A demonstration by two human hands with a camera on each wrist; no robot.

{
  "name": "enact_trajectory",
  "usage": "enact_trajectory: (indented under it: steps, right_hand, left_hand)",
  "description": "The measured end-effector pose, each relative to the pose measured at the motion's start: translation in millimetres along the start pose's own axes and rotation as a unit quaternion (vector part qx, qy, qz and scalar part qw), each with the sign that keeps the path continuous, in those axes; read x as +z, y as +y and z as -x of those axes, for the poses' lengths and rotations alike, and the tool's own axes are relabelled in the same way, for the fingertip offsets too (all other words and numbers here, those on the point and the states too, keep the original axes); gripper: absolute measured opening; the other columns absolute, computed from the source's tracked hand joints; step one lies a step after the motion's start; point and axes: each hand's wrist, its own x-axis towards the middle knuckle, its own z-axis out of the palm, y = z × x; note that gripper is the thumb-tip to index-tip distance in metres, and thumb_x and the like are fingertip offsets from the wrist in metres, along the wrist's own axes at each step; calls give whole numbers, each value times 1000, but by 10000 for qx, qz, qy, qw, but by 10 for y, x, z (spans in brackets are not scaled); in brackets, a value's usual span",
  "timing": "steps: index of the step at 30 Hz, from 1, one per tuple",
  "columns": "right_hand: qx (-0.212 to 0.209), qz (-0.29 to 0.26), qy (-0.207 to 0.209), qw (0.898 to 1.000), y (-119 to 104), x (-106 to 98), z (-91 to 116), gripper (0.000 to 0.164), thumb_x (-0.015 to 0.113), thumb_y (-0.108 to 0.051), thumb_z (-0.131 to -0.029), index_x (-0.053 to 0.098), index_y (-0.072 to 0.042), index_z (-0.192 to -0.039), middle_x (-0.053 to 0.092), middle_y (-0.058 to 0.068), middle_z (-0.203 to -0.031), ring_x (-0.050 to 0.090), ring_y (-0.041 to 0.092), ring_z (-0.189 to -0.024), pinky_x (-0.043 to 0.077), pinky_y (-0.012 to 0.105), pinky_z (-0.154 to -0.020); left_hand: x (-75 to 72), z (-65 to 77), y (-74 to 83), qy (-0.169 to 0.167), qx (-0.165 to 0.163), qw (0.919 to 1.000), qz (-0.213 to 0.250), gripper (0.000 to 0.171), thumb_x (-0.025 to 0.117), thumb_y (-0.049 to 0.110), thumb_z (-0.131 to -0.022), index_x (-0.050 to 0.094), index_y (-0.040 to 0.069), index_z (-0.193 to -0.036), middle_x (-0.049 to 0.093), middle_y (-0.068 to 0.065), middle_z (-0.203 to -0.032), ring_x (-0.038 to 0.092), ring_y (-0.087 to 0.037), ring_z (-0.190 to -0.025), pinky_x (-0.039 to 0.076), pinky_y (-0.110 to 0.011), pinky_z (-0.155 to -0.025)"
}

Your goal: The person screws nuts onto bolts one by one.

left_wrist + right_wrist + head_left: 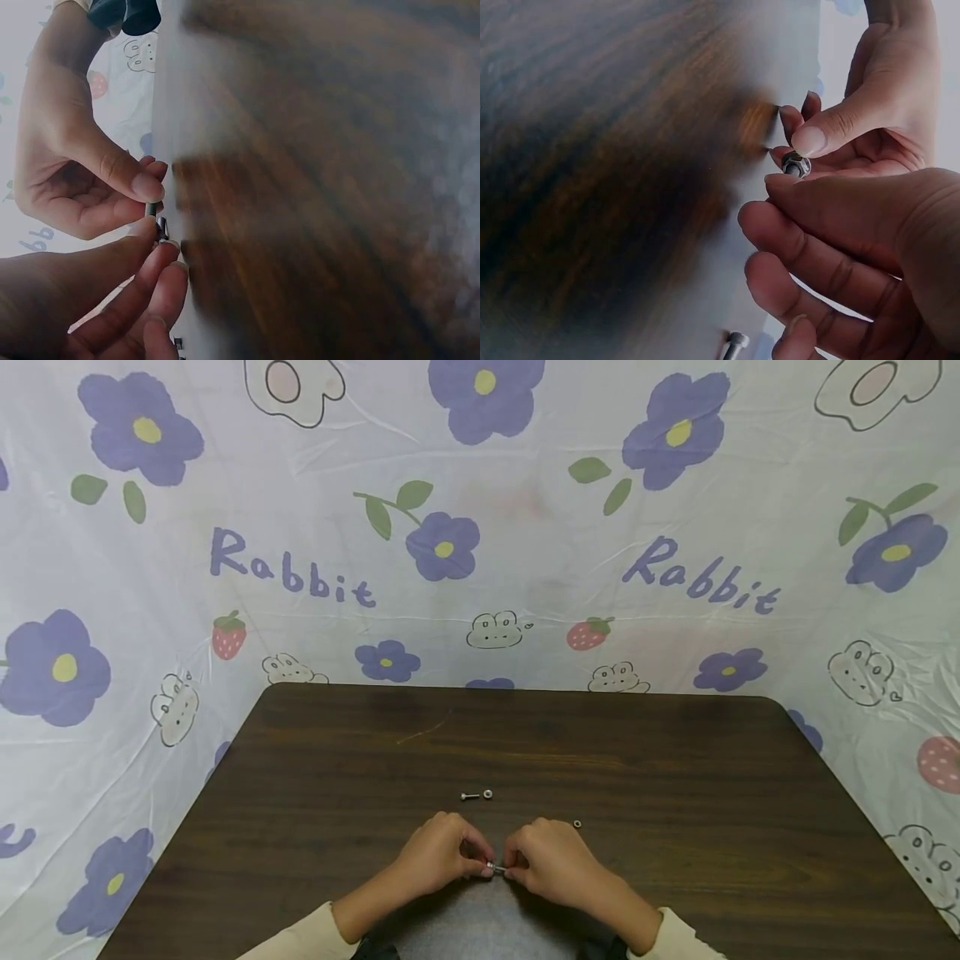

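Observation:
Just above the near part of the table, both hands meet at a small silver bolt (498,868). My left hand (444,857) pinches the end with a hex nut (798,163) between thumb and forefinger. From the other side, my right hand (553,866) pinches the bolt's shank (151,209) with thumb and forefinger. The fingertips of both hands nearly meet and cover much of the bolt. On the table beyond the hands lie a loose bolt (469,797) and a nut (487,794) beside it. Another nut (577,824) lies just past my right hand.
The dark wood-grain table (675,777) has rounded far corners. A white cloth (510,527) printed with purple flowers, strawberries and rabbits hangs behind it and along both sides. Pale sleeves (315,933) cover the forearms.

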Motion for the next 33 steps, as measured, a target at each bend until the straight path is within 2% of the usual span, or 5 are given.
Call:
enact_trajectory:
  steps: [8, 22, 26, 29, 33]
  right_hand:
    - [3, 111, 50, 9999, 3, 15, 14, 20, 87, -11, -78, 71, -19, -68, 65, -13, -65, 48, -7, -55, 43, 18, -52]
    - [280, 51, -13, 9996, 20, 22, 16, 17, 87, -16, -80, 71, -20, -74, 65, -14, -66, 52, -5, -57, 44, 22, -52]
    - [282, -303, 9, 9991, 9, -44, 50, 14, 86, -15, -82, 73, -18, -78, 64, -14, -66, 52, -5, -57, 45, 19, -51]
    - [319, -560, 68, 9979, 5, -128, 81, 11, 85, -14, -83, 74, -15, -82, 65, -12, -68, 53, -5, -58, 46, 18, -52]
    - [398, -555, 164, 9975, 16, -249, 122, 10, 84, -15, -84, 74, -14, -87, 67, -11, -72, 56, -4, -61, 47, 19, -54]
  left_hand:
    - [32, -6, -11, -125, 95, 9998, 159, 10, 89, 16, -77, 82, 17, -83, 69, 17, -71, 57, 5, -59, 49, -17, -54]
    - [32, -31, -6, -164, 220, 9996, 85, 16, 90, 13, -77, 81, 14, -91, 64, 18, -68, 56, 6, -60, 49, -16, -56]
    - [-14, -35, 11, -173, 187, 9997, -47, 18, 89, 18, -78, 81, 16, -95, 65, 20, -70, 56, 6, -58, 47, -17, -51]
    - [-75, -45, 52, -60, 116, 9997, -192, 18, 88, 21, -80, 81, 19, -97, 65, 21, -70, 54, 5, -54, 45, -19, -47]
    - [-147, -81, 117, 147, 125, 9996, -204, 17, 87, 23, -83, 81, 19, -99, 69, 18, -75, 55, 5, -55, 45, -20, -46]
